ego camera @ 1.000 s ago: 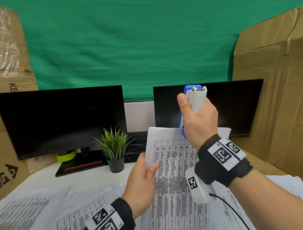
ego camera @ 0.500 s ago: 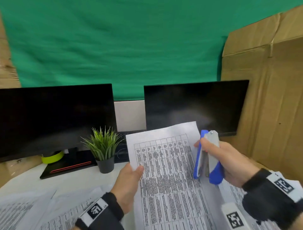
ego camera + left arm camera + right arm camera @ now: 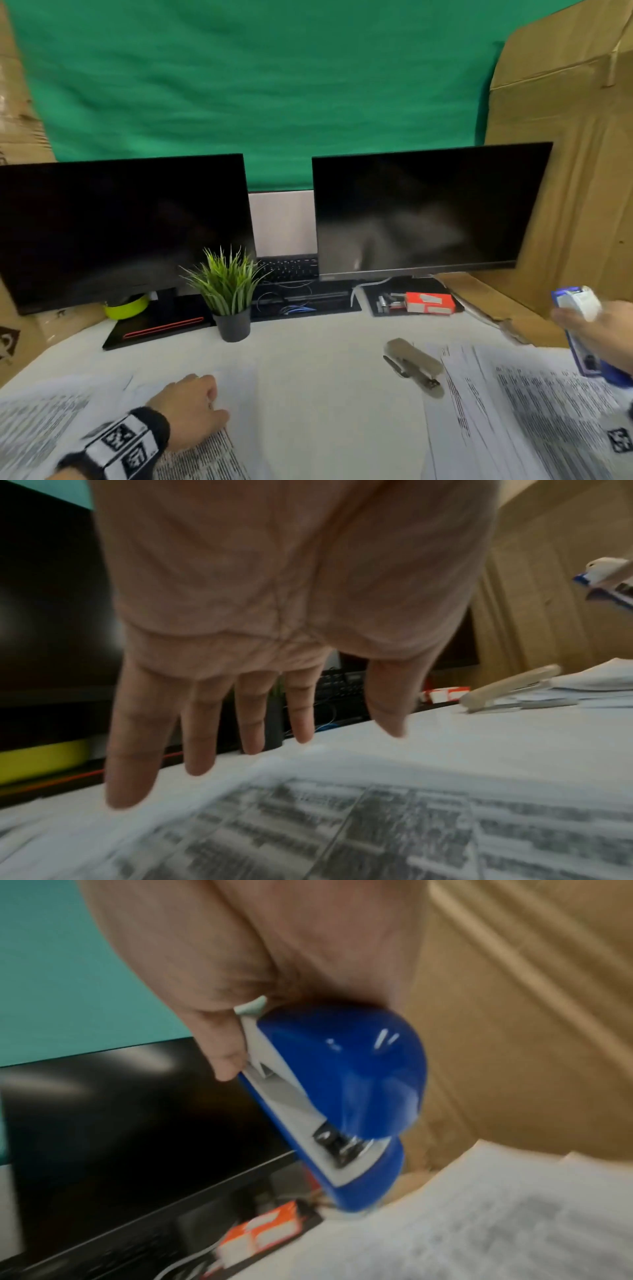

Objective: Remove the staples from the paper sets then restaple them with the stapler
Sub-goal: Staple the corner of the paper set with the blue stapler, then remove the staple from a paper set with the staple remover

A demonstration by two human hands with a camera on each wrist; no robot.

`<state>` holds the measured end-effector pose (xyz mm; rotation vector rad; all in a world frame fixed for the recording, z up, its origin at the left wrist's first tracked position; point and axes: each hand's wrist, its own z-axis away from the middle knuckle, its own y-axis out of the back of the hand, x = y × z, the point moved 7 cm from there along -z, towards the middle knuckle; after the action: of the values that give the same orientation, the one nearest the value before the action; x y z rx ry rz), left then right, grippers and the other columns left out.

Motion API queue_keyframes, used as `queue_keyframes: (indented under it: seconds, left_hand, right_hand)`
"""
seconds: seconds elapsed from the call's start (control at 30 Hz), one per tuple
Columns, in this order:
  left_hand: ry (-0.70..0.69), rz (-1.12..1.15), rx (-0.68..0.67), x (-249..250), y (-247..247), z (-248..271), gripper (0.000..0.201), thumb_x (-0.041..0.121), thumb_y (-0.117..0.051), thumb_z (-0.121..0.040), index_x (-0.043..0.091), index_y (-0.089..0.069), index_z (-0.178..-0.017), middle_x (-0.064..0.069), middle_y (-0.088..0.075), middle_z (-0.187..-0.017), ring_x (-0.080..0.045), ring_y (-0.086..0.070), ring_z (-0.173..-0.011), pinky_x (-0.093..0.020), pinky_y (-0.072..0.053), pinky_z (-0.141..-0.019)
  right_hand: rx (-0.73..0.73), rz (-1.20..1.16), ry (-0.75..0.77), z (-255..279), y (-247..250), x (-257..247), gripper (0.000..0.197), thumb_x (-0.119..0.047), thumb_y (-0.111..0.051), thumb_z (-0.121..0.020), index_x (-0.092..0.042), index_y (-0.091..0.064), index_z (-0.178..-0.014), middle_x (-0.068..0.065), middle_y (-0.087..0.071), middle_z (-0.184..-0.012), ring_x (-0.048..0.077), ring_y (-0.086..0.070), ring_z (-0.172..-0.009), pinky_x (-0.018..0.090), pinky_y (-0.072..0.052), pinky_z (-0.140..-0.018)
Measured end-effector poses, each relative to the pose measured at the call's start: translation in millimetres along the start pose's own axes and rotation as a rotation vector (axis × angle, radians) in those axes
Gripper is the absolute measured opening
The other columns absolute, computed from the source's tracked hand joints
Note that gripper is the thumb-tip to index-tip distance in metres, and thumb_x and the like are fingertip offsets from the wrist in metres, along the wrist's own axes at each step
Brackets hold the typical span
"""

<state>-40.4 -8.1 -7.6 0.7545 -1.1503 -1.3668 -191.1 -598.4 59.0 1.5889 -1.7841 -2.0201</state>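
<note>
My right hand [image 3: 606, 329] grips the blue and white stapler [image 3: 582, 329] at the far right edge, above a pile of printed paper sets [image 3: 534, 411]. The right wrist view shows the stapler [image 3: 339, 1096] nose-down in my palm, over a printed sheet [image 3: 479, 1218]. My left hand [image 3: 191, 404] lies low at the front left with fingers [image 3: 202, 737] straight, over a printed paper set [image 3: 342, 818] on the white desk [image 3: 308, 377]. A grey staple remover [image 3: 412, 365] lies on the desk between the two piles.
Two dark monitors [image 3: 120, 226] stand at the back with a small potted plant [image 3: 229, 294] before them. A red staple box [image 3: 430, 303] sits on the right monitor's base. Cardboard [image 3: 565, 171] walls the right side. More sheets [image 3: 41, 421] lie front left.
The left hand has brought the paper set down from mid-air to the desk at the left and released it. The right hand has carried the stapler down and out to the right.
</note>
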Motion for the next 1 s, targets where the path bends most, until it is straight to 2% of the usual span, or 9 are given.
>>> queue_keyframes:
  seconds: [0.07,0.17,0.33,0.43,0.57,0.67,0.83,0.9,1.0]
  left_hand:
    - [0.011,-0.005,-0.075,-11,-5,-1,0.043,0.064,-0.059,-0.078,0.032,-0.048,-0.106,0.009,-0.047,-0.113,-0.012,-0.053,-0.103,-0.029,-0.046,-0.091]
    - [-0.027,-0.018,-0.165,-9,-15,4,0.057,0.067,-0.064,-0.072,0.033,-0.048,-0.116,0.009,-0.048,-0.119,-0.012,-0.051,-0.107,-0.026,-0.045,-0.093]
    - [-0.070,0.009,-0.147,12,-28,9,0.051,0.059,-0.065,-0.079,0.032,-0.052,-0.120,0.008,-0.050,-0.122,-0.014,-0.051,-0.108,-0.028,-0.044,-0.095]
    - [-0.071,0.006,-0.055,12,-27,9,0.048,0.053,-0.062,-0.084,0.031,-0.051,-0.125,0.008,-0.049,-0.128,-0.015,-0.049,-0.112,-0.030,-0.042,-0.099]
    - [0.053,-0.082,0.055,-21,-9,-11,0.052,0.056,-0.063,-0.080,0.024,-0.048,-0.118,0.001,-0.051,-0.120,-0.021,-0.048,-0.111,-0.037,-0.045,-0.094]
    - [0.193,-0.179,-0.008,-57,-4,-24,0.076,0.065,-0.068,-0.072,0.019,-0.043,-0.127,-0.002,-0.049,-0.124,-0.024,-0.049,-0.115,-0.040,-0.046,-0.096]
    - [0.223,-0.087,-0.047,-83,-5,-35,0.084,0.060,-0.078,-0.068,0.017,-0.045,-0.131,0.000,-0.052,-0.130,-0.020,-0.053,-0.117,-0.034,-0.046,-0.100]
    - [0.218,-0.045,-0.026,-85,-1,-37,0.072,0.052,-0.080,-0.071,0.016,-0.050,-0.126,0.001,-0.057,-0.124,-0.018,-0.056,-0.113,-0.030,-0.047,-0.096]
    - [0.171,0.043,0.010,-88,8,-43,0.028,0.035,-0.077,-0.080,0.013,-0.066,-0.094,0.004,-0.060,-0.082,-0.013,-0.058,-0.079,-0.022,-0.047,-0.072]
  right_hand:
    - [-0.157,0.023,0.024,41,-26,-62,0.040,-0.034,-0.064,-0.089,-0.001,-0.060,-0.067,0.015,-0.059,-0.047,0.027,-0.052,-0.041,0.028,-0.040,-0.050]
    - [-0.438,0.176,0.054,61,-88,-101,0.025,-0.037,-0.060,-0.090,-0.013,-0.062,-0.091,0.004,-0.068,-0.068,0.016,-0.066,-0.058,0.028,-0.050,-0.059]
    - [-0.445,0.462,0.237,47,-158,-135,0.023,-0.039,-0.056,-0.089,-0.019,-0.059,-0.099,0.001,-0.065,-0.091,0.014,-0.064,-0.084,0.024,-0.048,-0.072]
    - [-0.447,0.540,0.308,48,-175,-155,0.036,-0.042,-0.051,-0.093,-0.019,-0.058,-0.120,0.001,-0.062,-0.119,0.015,-0.059,-0.106,0.026,-0.048,-0.092]
    - [-0.472,0.785,0.377,57,-198,-162,0.053,-0.073,-0.040,-0.078,-0.024,-0.059,-0.088,-0.009,-0.058,-0.088,0.012,-0.053,-0.091,0.035,-0.044,-0.091]
    - [-0.413,0.884,0.458,65,-205,-164,0.034,-0.062,-0.039,-0.085,-0.030,-0.049,-0.083,-0.010,-0.056,-0.093,0.014,-0.049,-0.100,0.038,-0.034,-0.095]
    - [-0.326,0.662,0.478,68,-210,-174,0.035,-0.055,-0.031,-0.094,-0.030,-0.050,-0.081,-0.012,-0.061,-0.081,0.009,-0.058,-0.081,0.035,-0.037,-0.087]
    - [-0.313,0.446,0.439,74,-207,-183,0.034,-0.054,-0.040,-0.094,-0.025,-0.056,-0.098,-0.009,-0.059,-0.078,0.008,-0.059,-0.074,0.030,-0.045,-0.082]
    - [-0.415,0.106,0.425,97,-194,-200,0.027,-0.045,-0.052,-0.092,-0.019,-0.053,-0.102,-0.001,-0.060,-0.075,0.011,-0.059,-0.064,0.021,-0.048,-0.059]
